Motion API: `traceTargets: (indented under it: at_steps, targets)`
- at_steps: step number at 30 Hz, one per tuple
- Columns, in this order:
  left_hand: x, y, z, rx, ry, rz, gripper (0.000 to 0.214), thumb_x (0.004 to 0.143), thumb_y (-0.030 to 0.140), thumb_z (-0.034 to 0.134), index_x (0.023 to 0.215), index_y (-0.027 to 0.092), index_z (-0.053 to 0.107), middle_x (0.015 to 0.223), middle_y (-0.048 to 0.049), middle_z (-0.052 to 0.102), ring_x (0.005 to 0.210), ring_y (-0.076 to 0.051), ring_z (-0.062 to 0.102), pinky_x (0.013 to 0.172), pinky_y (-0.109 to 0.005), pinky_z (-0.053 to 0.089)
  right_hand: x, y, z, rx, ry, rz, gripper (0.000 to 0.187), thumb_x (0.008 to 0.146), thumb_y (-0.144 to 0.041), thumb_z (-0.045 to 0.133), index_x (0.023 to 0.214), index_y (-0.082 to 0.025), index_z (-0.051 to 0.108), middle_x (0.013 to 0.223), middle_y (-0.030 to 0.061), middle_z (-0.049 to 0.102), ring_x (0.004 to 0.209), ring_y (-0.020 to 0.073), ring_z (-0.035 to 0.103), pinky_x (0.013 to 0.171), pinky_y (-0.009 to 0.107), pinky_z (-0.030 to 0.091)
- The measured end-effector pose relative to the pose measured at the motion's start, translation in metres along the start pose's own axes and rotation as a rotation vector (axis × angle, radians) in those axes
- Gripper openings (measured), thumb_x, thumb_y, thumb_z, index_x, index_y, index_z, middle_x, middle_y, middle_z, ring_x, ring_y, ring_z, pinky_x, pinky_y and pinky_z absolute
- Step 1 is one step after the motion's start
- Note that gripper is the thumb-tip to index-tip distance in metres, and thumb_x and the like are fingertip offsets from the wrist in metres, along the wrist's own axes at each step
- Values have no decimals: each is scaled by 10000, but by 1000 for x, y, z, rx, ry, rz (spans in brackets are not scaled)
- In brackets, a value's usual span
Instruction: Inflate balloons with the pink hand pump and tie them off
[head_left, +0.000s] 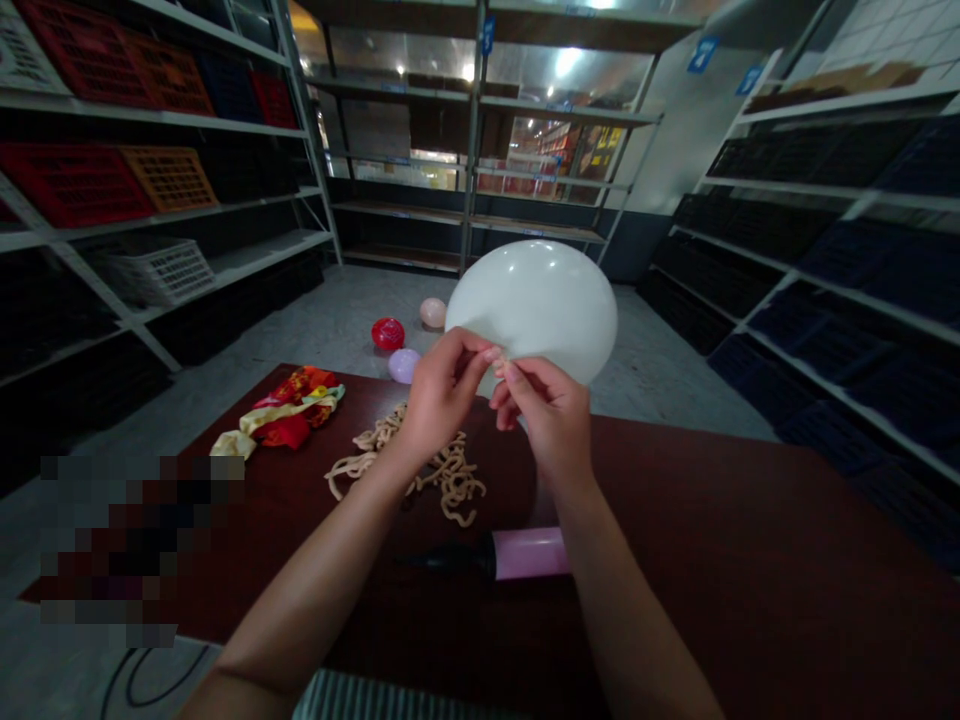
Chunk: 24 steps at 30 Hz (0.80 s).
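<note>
An inflated white balloon (536,300) is held up over the dark brown table (735,560). My left hand (442,395) and my right hand (544,410) both pinch its neck at the bottom, fingers closed and touching each other. Below my hands a pile of tan uninflated long balloons (450,475) lies on the table. A pink hand pump with a black nozzle (499,555) lies nearer the front edge, partly hidden behind my right forearm.
A heap of red and yellow deflated balloons (289,415) lies at the table's far left. Three small inflated balloons, red (388,333), pink (433,312) and lilac (403,365), rest on the grey floor beyond. Metal shelves with crates (150,180) line both sides.
</note>
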<state>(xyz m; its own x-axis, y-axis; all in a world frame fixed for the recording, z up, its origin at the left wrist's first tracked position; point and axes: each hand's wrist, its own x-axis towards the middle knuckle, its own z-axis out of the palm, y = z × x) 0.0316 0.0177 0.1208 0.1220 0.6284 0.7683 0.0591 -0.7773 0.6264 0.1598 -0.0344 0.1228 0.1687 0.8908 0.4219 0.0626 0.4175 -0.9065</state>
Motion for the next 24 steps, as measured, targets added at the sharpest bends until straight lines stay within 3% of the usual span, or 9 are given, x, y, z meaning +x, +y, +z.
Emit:
traceTargets:
  at_steps: [3, 8, 11, 17, 20, 24]
  targets:
    - [2, 4, 2, -150, 95, -99, 195, 964, 372, 643, 866, 213, 587, 799, -24, 641, 708, -139, 576, 675, -276, 471, -4, -1, 4, -63, -13, -30, 291, 942, -484, 597, 865, -210, 660, 634, -27, 628, 447, 76, 533, 445, 230, 410]
    - [6, 10, 1, -372, 154, -260, 344, 888, 459, 736, 745, 204, 555, 660, 16, 523, 593, -106, 461, 587, -238, 421, -3, -1, -1, -242, -13, -144, 274, 969, -415, 563, 827, -207, 670, 605, -36, 594, 470, 78, 529, 479, 233, 402]
    - [8, 11, -1, -576, 193, -433, 335, 872, 435, 757, 736, 192, 571, 634, 32, 489, 533, -79, 421, 508, -207, 371, -2, -2, -5, -418, -6, -255, 240, 981, -339, 554, 826, -207, 681, 618, -24, 612, 538, 97, 568, 555, 255, 422]
    - [16, 17, -11, -819, 315, -771, 238, 942, 300, 686, 757, 169, 612, 691, 8, 593, 544, -68, 529, 529, -174, 446, -3, -3, -5, -728, -41, -488, 226, 987, -228, 532, 839, -201, 700, 806, 40, 667, 757, 161, 620, 702, 314, 452]
    - [19, 15, -14, -913, 352, -827, 265, 951, 281, 675, 727, 166, 590, 644, 23, 549, 514, -67, 500, 512, -179, 443, 0, -1, -6, -842, -45, -592, 220, 970, -219, 554, 803, -209, 696, 876, 54, 656, 853, 195, 614, 796, 361, 460]
    - [16, 11, -9, -954, 326, -759, 303, 913, 315, 730, 707, 178, 556, 605, 44, 490, 489, -62, 445, 491, -177, 415, 3, 2, -9, -881, -48, -646, 194, 950, -213, 577, 783, -218, 676, 923, 51, 655, 909, 210, 606, 853, 391, 447]
